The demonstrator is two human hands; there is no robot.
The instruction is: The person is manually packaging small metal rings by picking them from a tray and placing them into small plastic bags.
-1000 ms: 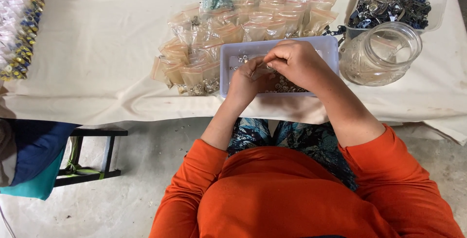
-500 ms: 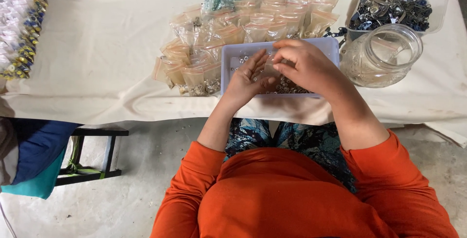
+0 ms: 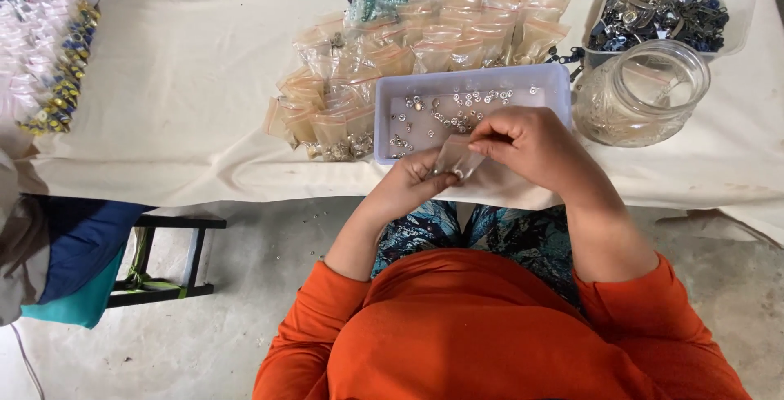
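Both my hands hold one small clear plastic bag (image 3: 459, 157) at the table's near edge. My left hand (image 3: 408, 183) grips it from below and my right hand (image 3: 535, 148) pinches its top. A few small metal pieces show inside the bag. Just beyond my hands sits a pale lavender tray (image 3: 555, 81) with several small silver metal parts scattered in it.
Filled small clear bags (image 3: 343, 98) lie piled left of and behind the tray. A glass jar (image 3: 645, 93) stands to the right, with a clear tub of dark metal parts (image 3: 665, 12) behind it. Packets with yellow and blue bits (image 3: 53, 73) lie far left. A stool (image 3: 163, 261) stands under the table.
My hands have drawn back from over the tray toward the table's near edge, and the small bag is now visible between them.
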